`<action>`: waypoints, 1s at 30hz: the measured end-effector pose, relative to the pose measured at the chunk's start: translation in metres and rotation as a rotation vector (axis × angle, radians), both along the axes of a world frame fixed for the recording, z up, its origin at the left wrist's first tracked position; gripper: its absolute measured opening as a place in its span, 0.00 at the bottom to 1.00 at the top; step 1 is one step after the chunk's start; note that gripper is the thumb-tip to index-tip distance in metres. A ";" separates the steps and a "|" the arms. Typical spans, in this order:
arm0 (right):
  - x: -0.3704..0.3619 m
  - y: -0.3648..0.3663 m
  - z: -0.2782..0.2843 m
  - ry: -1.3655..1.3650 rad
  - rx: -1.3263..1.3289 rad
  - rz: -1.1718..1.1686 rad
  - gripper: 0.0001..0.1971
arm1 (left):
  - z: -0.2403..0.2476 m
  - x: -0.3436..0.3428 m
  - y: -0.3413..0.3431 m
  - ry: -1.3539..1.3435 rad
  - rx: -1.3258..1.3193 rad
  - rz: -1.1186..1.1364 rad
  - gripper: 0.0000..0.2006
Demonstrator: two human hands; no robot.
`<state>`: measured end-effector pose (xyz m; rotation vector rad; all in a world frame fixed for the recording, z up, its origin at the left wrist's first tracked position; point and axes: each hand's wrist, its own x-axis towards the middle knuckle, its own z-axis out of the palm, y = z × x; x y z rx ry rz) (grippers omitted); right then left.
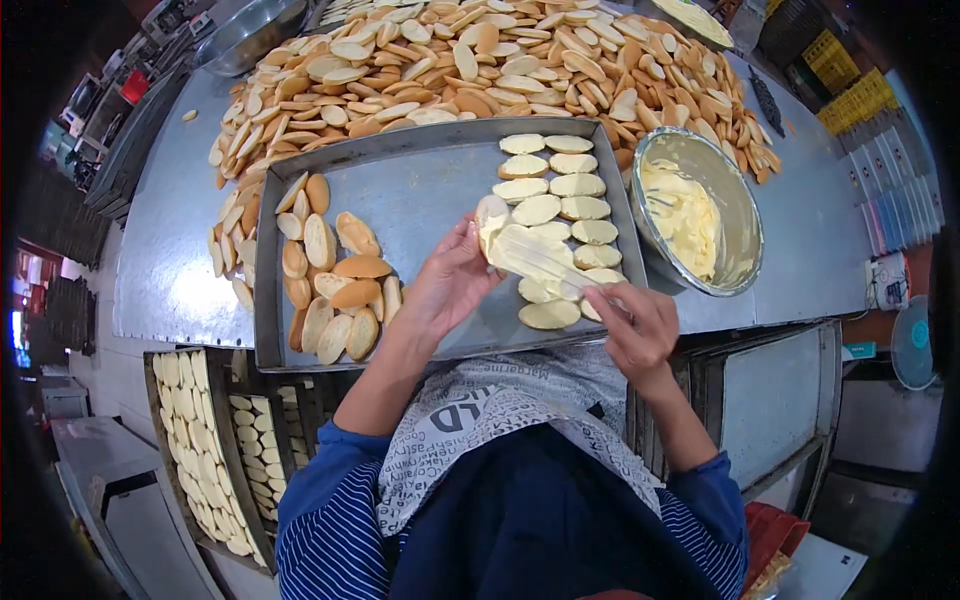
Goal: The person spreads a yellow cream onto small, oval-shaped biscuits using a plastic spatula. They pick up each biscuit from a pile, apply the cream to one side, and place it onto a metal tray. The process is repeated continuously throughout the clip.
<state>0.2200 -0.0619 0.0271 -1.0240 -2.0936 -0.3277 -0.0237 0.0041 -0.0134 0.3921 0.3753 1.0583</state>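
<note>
My left hand [447, 285] pinches an oval bread slice [490, 222] over the metal tray [420, 190]. In my right hand [637, 325] is a pale translucent spatula [535, 255], its blade lying against that slice with pale yellow cream on it. Below and beside them, cream-coated slices [548, 315] stand in rows along the tray's right side. Uncoated bread slices [335, 290] lie in a loose heap at the tray's left. A metal bowl [745, 215] of yellow cream [682, 215] sits close to the tray's right edge.
Behind the tray rises a large pile of bread slices [420, 70] on the metal table [180, 230]. A steel bowl [250, 40] stands at the far left. Below the table, racks hold trays of coated slices [195, 440]. Yellow crates [832, 62] are at right.
</note>
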 end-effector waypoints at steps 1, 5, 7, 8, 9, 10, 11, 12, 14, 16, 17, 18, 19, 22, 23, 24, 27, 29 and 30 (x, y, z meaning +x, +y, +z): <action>-0.001 0.005 -0.009 -0.023 0.043 -0.023 0.25 | 0.001 0.007 -0.001 -0.045 -0.030 -0.043 0.21; -0.006 0.028 -0.023 -0.009 0.076 -0.086 0.25 | 0.000 0.016 -0.006 -0.005 -0.054 -0.038 0.25; -0.007 0.040 -0.022 -0.025 0.032 -0.136 0.26 | -0.004 0.016 -0.006 0.023 -0.057 -0.038 0.25; -0.007 0.045 -0.024 -0.012 0.009 -0.165 0.27 | -0.003 0.015 -0.007 0.056 -0.054 -0.024 0.24; -0.007 0.047 -0.024 0.036 0.001 -0.183 0.27 | -0.001 0.014 -0.007 0.089 -0.052 -0.010 0.24; -0.007 0.049 -0.024 0.082 -0.008 -0.196 0.26 | 0.000 0.012 -0.007 0.120 -0.050 0.006 0.23; -0.007 0.050 -0.024 0.128 -0.018 -0.212 0.26 | 0.000 0.010 -0.004 0.138 -0.035 0.011 0.22; -0.006 0.049 -0.023 0.222 -0.050 -0.206 0.26 | 0.001 0.005 0.002 0.157 -0.020 0.013 0.22; -0.001 0.045 -0.027 0.326 -0.084 -0.226 0.26 | 0.000 -0.006 0.014 0.196 -0.004 0.018 0.21; 0.005 0.038 -0.027 0.401 -0.120 -0.265 0.26 | -0.007 -0.018 0.031 0.235 0.000 0.004 0.21; 0.009 0.036 -0.027 0.423 -0.130 -0.281 0.26 | -0.010 -0.023 0.040 0.281 0.016 0.027 0.19; 0.013 0.033 -0.028 0.445 -0.140 -0.298 0.26 | -0.014 -0.029 0.049 0.327 0.032 0.048 0.18; 0.016 0.030 -0.028 0.469 -0.150 -0.321 0.25 | -0.018 -0.034 0.059 0.374 0.049 0.063 0.17; 0.024 0.022 -0.030 0.503 -0.182 -0.372 0.25 | -0.030 -0.040 0.089 0.539 0.078 0.163 0.15; 0.026 0.020 -0.030 0.509 -0.185 -0.387 0.25 | -0.034 -0.039 0.100 0.610 0.096 0.201 0.15; 0.026 0.019 -0.031 0.521 -0.185 -0.388 0.25 | -0.042 -0.039 0.112 0.690 0.137 0.207 0.16; 0.028 0.017 -0.036 0.539 -0.183 -0.384 0.25 | -0.076 -0.039 0.147 0.934 0.253 0.256 0.19; 0.028 0.015 -0.038 0.519 -0.182 -0.387 0.24 | -0.095 -0.036 0.166 1.092 0.319 0.317 0.21; 0.028 0.014 -0.037 0.521 -0.179 -0.382 0.24 | -0.103 -0.035 0.174 1.087 0.347 0.326 0.22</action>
